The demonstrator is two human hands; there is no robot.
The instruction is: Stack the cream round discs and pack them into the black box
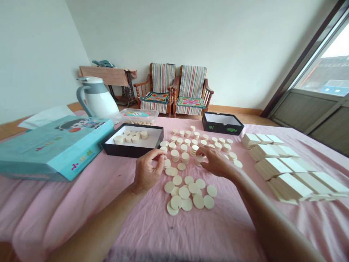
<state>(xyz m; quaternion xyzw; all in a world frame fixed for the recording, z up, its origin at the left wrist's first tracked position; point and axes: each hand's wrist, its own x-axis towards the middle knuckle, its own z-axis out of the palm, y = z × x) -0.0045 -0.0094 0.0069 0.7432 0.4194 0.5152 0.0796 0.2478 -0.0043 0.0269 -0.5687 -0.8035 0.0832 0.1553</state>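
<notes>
Round pale wooden discs lie in front of me on the table, some in short stacks (pixel 175 155) and a loose group (pixel 184 192) nearer to me. My left hand (pixel 148 168) is closed in a pinch at the left edge of the stacks. Whatever is between its fingertips, if anything, is hidden. My right hand (pixel 216 161) reaches in from the right, thumb and index finger apart beside a single disc (pixel 199 160). Whether they touch that disc I cannot tell. Left of the stacks, a black box with a white inside (pixel 122 150) holds several disc stacks.
A turquoise box (pixel 51 145), a white-and-grey jug (pixel 98 98) and a clear plastic container (pixel 136 115) stand left. Another black box (pixel 223 123) is at the back. Rectangular pale boards (pixel 293 178) are stacked right. Pink cloth (pixel 131 225) covers the table; two chairs (pixel 192 87) stand beyond.
</notes>
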